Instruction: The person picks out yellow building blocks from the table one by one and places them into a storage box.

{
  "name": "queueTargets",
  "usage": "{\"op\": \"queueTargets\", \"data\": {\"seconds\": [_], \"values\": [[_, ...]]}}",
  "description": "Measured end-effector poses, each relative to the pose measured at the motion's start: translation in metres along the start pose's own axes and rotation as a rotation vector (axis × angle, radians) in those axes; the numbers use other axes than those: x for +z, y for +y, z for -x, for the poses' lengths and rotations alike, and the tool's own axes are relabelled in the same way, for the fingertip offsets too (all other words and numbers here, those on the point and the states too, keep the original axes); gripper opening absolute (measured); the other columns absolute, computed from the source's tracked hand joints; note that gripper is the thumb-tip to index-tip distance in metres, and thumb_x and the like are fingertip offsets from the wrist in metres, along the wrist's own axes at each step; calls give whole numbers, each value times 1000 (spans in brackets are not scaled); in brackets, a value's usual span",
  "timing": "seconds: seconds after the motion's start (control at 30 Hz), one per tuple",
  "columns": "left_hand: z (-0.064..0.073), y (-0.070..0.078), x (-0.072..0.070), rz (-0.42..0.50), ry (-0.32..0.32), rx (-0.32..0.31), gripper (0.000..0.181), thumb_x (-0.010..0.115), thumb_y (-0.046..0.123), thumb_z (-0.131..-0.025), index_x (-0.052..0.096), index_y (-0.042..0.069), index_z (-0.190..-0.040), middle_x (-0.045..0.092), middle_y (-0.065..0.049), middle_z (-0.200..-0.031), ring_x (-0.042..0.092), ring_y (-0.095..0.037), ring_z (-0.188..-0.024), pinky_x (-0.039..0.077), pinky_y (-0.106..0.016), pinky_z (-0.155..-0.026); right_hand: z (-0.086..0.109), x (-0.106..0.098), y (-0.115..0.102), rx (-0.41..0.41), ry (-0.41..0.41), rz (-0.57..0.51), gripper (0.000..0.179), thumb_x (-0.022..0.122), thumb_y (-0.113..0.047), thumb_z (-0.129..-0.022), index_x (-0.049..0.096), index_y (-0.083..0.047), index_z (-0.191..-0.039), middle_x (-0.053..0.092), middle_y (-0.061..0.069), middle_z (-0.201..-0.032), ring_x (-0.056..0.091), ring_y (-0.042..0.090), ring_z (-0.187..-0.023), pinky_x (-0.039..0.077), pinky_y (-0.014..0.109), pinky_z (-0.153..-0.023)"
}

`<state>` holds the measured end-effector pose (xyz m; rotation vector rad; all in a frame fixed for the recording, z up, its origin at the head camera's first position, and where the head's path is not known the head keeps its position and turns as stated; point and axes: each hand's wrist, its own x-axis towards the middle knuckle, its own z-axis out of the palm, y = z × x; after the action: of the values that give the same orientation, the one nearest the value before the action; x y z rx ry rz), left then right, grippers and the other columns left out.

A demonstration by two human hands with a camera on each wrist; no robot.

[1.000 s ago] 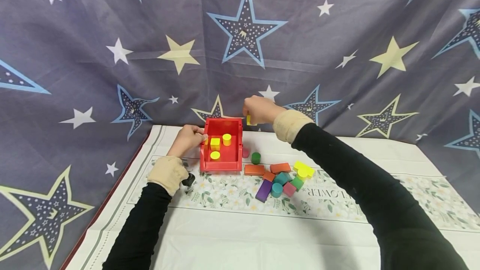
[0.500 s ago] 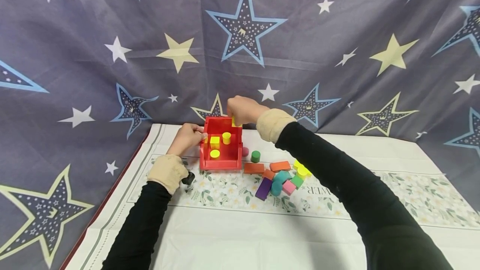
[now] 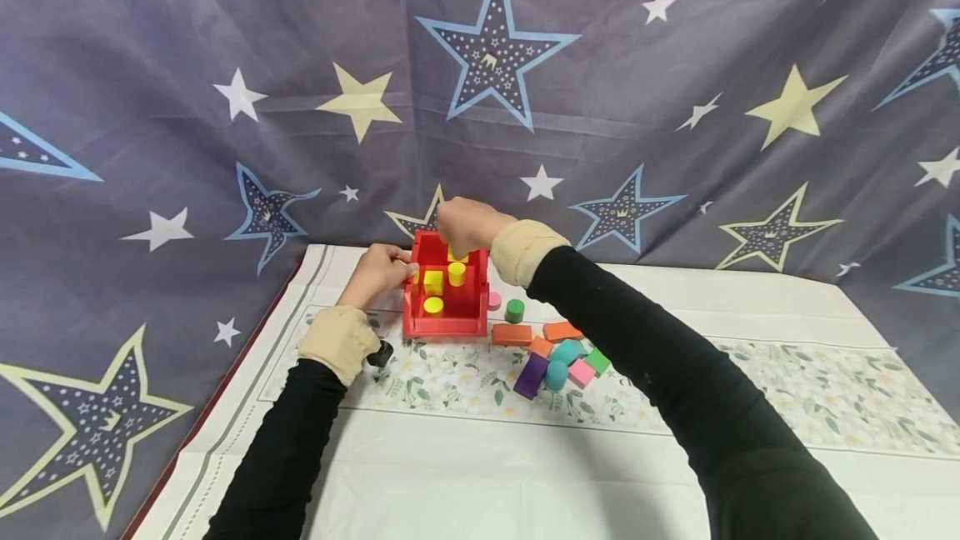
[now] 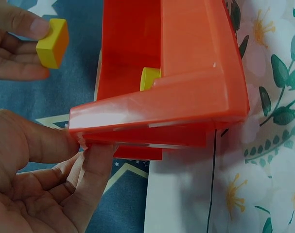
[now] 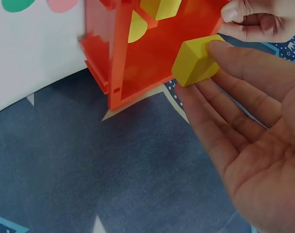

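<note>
No legible text, label, brand, number or sign in any view.

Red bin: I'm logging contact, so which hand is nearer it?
Left: the left hand pinches the left side of the red bin. The right hand hovers above its far end, holding a yellow block.

A yellow rectangular block (image 5: pixel 196 60) is pinched between the right hand's (image 3: pixel 470 226) thumb and fingers, near the far end of a red open-topped plastic bin (image 3: pixel 450 327). The bin stands on the white tablecloth (image 3: pixel 450 461), its left wall pinched by the left hand (image 3: pixel 377 272). Inside are a yellow cube (image 3: pixel 433 282) and two yellow cylinders (image 3: pixel 457 274), round faces up
</note>
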<state>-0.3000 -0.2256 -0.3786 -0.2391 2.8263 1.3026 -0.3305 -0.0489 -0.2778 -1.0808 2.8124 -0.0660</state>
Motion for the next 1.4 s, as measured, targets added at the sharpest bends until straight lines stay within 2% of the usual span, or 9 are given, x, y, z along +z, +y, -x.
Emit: {"op": "queueTargets", "data": {"seconds": [0.17,0.3,0.5,0.67,0.77,0.9,1.1,1.23,1.4], "values": [[1,1,0,-8,-4,9,28,66,18,-99,69,-5,-115,69,-20,-109,66,-20,-85,54,-32,-80,-4,2,-2,11,-11,11,5,74,-3,-85,72,-5,-89,66,5,-80,58,19,-74,52,27,-66],[1,1,-1,-3,-7,15,29,66,17,-98,68,-6,-116,69,-20,-108,66,-19,-83,55,-32,-80,-4,5,-7,66,-13,-14,5,75,-6,-86,70,-6,-88,64,6,-79,60,19,-73,53,26,-65],[1,1,0,-12,1,18,29,67,16,-98,69,-6,-115,70,-18,-101,65,-18,-80,54,-30,-77,-5,8,-16,169,-30,-47,20,76,-8,-88,70,-6,-106,69,9,-96,64,22,-85,59,28,-75],[1,0,-1,9,-1,14,28,66,16,-99,68,-7,-115,69,-17,-101,64,-16,-78,57,-33,-78,-5,9,-22,222,-27,-81,31,76,-9,-89,67,-7,-118,69,9,-107,64,23,-93,60,31,-84],[1,1,-1,20,-1,15,27,66,16,-99,68,-6,-114,68,-16,-99,63,-15,-76,57,-35,-80,-6,11,-23,234,-26,-67,31,75,-8,-89,67,-7,-119,68,9,-108,63,23,-94,59,31,-83],[1,1,0,9,-3,21,27,66,16,-98,68,-6,-113,68,-14,-96,63,-15,-76,55,-32,-77,-8,14,-25,253,-19,-42,28,72,-7,-90,67,-7,-117,67,8,-108,61,22,-93,58,33,-80],[-1,-1,-1,-14,-1,27,27,67,17,-97,69,-5,-113,70,-14,-96,64,-16,-78,52,-28,-75,-12,20,-31,352,2,-67,23,67,-12,-95,68,-9,-118,69,7,-110,62,21,-90,59,33,-78],[-2,-1,0,2,-5,27,26,66,17,-97,69,-5,-112,69,-11,-93,63,-13,-75,51,-26,-74,-14,25,-36,421,0,-99,22,60,-17,-100,70,-11,-119,72,5,-110,65,18,-89,58,30,-73],[-2,-2,0,6,-5,26,27,66,16,-98,69,-5,-115,70,-14,-97,64,-15,-77,52,-27,-74,-15,29,-40,469,9,-130,25,55,-21,-104,71,-12,-120,73,5,-111,66,18,-90,55,30,-72]]}}
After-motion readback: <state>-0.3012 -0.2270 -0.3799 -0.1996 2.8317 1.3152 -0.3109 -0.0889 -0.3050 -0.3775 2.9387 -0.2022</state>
